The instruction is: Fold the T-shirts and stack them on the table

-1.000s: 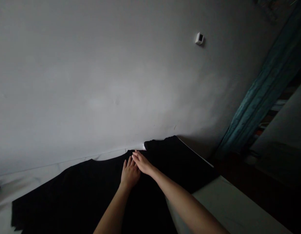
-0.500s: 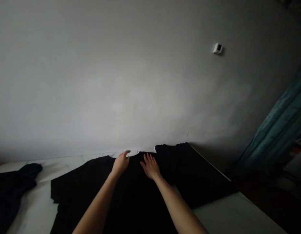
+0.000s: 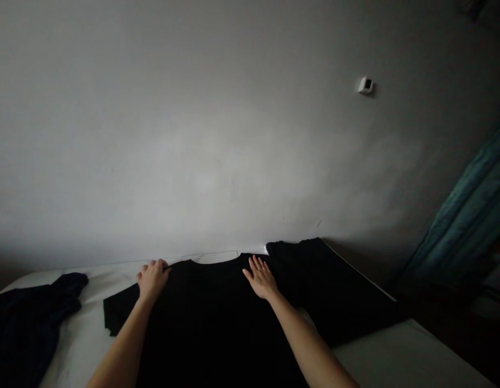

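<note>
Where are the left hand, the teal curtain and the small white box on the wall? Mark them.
left hand (image 3: 151,280), head view, back of the hand
teal curtain (image 3: 462,215), head view, middle folds
white box (image 3: 363,85), head view, front

The background is filled by a plain grey-white wall (image 3: 217,134), dimly lit, with its middle palest and its edges shaded. A small white box (image 3: 365,85) with a dark face is mounted at upper right. The right side is crossed slantwise by a teal curtain (image 3: 468,199). The far edge of a pale bench (image 3: 375,350) is set along the wall.
</note>
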A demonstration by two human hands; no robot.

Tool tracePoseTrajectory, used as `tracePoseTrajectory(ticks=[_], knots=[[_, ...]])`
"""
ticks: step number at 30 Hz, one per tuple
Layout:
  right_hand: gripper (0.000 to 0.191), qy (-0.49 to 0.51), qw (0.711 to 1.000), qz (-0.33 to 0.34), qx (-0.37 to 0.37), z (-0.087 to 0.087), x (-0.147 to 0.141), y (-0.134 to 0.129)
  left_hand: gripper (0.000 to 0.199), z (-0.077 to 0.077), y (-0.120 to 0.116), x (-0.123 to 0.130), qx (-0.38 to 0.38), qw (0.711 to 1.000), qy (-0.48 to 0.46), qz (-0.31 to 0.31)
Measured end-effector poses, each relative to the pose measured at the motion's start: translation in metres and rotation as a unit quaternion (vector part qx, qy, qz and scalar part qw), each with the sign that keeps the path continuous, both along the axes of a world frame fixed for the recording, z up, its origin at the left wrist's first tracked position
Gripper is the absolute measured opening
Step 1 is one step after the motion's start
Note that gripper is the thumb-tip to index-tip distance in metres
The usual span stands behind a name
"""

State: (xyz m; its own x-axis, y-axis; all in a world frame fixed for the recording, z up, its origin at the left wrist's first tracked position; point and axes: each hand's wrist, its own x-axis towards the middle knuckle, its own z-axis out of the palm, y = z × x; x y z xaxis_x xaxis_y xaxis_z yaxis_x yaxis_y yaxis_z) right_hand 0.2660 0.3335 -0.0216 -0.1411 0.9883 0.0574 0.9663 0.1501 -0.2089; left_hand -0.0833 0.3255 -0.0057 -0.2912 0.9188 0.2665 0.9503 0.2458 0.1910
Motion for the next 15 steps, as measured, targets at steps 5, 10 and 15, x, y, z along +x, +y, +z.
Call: tracePoseTrajectory(ticks=[5, 10, 15], knots=[[0.071, -0.007, 1.0, -0.003, -0.003, -0.005, -0.001, 0.001, 0.024, 0.002, 0.002, -0.001, 0.01, 1.0, 0.024, -0.018], [0.071, -0.016, 1.0, 0.0, -0.012, -0.003, 0.003, 0.005, 0.028, 0.013, -0.003, 0.005, 0.036, 0.997, 0.065, -0.019], [0.072, -0.024, 1.0, -0.014, 0.011, 0.016, -0.02, -0.013, 0.04, 0.01, -0.032, 0.045, 0.061, 0.99, 0.112, -0.06]])
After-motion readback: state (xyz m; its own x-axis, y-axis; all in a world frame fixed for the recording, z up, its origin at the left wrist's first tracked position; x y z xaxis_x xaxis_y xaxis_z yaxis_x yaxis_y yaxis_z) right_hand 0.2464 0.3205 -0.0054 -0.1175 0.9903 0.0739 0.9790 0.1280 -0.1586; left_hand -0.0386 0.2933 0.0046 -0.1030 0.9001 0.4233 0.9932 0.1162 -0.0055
